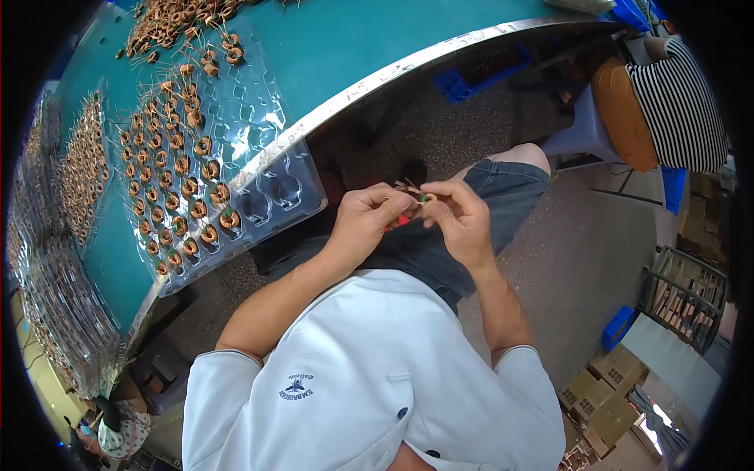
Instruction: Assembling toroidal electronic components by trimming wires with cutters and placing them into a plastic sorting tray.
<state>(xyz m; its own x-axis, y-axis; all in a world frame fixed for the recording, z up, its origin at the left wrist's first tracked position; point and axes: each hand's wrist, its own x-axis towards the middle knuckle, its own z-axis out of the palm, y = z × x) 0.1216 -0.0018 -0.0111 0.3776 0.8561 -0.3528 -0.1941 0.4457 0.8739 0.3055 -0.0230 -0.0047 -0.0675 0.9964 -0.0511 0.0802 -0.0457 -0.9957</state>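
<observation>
The small copper coil (429, 198) is above the lap (402, 255), past the near edge of the table (345, 47), with the right hand (465, 220) pinching it and the left hand (367, 216) seeming to pinch its thin wires (405, 187), likely to keep it still. A clear tray (302, 184) pokes over that edge, maybe for easy reach, holding other coils (221, 193) in rows.

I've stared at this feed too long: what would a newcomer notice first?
Probably the clear plastic tray of copper-coloured ring coils, jutting past the green table's edge at upper left. Next, near the centre, the left hand and right hand meet at a small ring part with green on it. A loose heap of coils lies at top left.
</observation>
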